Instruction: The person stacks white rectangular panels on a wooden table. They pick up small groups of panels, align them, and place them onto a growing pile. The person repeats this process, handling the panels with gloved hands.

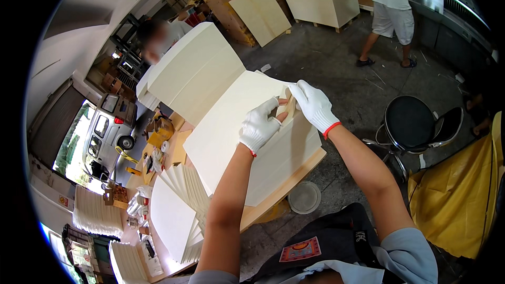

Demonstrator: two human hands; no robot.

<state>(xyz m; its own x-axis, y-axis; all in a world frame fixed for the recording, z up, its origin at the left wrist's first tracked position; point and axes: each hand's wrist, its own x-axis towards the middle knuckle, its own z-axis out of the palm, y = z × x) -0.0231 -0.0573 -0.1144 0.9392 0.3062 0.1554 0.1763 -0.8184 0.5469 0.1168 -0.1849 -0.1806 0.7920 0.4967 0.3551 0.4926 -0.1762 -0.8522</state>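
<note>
A thick stack of large white sheets [226, 121] lies on the wooden table, its layered edge facing me. At its far right corner both my hands work close together, in white knitted gloves with red cuffs. My left hand [260, 124] has bare thumb and index tips closing on the bent, tan-looking edge of some sheets [289, 108]. On the other side of that edge, my right hand [314, 106] is curled over the corner with its fingers pointing away. Its glove hides part of the corner, so how many sheets are gripped cannot be seen.
Another tall sheet stack [197, 68] stands beyond, near a person [158, 39]. Fanned sheets [181, 205] lie on the left of the table [284, 192]. A black stool [410, 121], yellow cover [457, 189] and round tub [304, 197] are around me. Another person [392, 10] stands far right.
</note>
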